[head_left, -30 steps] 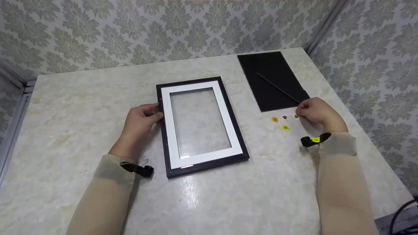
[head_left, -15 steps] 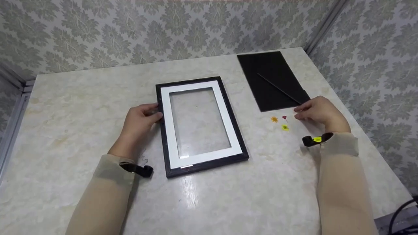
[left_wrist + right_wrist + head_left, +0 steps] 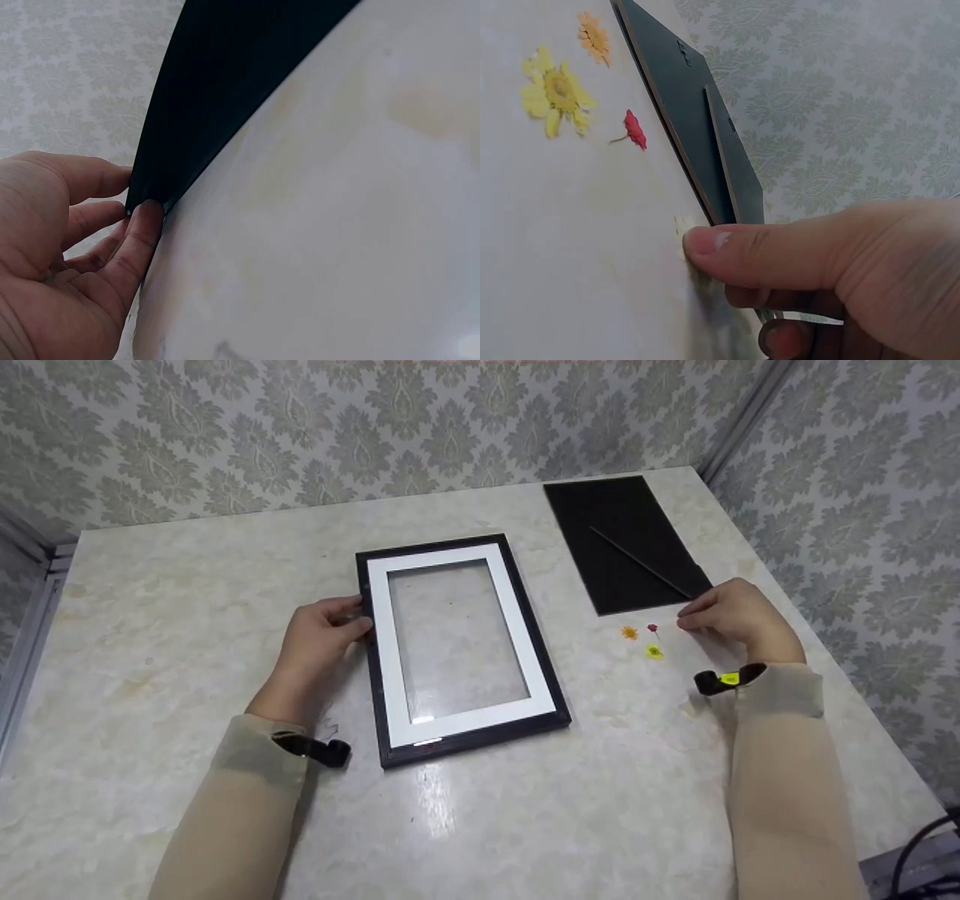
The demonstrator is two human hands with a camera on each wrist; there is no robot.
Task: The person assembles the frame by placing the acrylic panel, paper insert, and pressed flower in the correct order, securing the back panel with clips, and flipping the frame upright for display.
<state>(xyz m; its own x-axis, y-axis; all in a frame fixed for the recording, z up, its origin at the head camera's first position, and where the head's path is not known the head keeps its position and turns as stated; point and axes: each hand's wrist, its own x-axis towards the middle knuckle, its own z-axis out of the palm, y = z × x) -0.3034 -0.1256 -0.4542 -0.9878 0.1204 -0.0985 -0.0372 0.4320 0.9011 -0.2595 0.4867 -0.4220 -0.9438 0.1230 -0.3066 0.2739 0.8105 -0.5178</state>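
Observation:
A black picture frame [image 3: 378, 660] with a white mat [image 3: 469, 718] and a see-through middle lies at the table's centre. My left hand [image 3: 319, 637] pinches its left side, thumb and fingertips on the black edge [image 3: 202, 82]. To the right, my right hand [image 3: 739, 619] is low over the table by a small pale flower [image 3: 680, 232]. The thumb partly covers that flower in the right wrist view; whether the fingers grip it cannot be made out. Left of this hand lie an orange flower [image 3: 629, 633], a red one [image 3: 652, 628] with a thin stem and a yellow one [image 3: 654, 652].
A black backing board [image 3: 615, 562] with a narrow stand leg [image 3: 637, 561] lies at the back right, its near corner close to my right fingers. Patterned walls [image 3: 420, 427] border the table [image 3: 187, 585] behind and at the right. A black cable [image 3: 904, 855] hangs at the lower right.
My right hand has shifted slightly right and its thumb and forefinger look further apart. The small pale flower at its fingertips is now hidden in the head view. The left hand stays on the frame.

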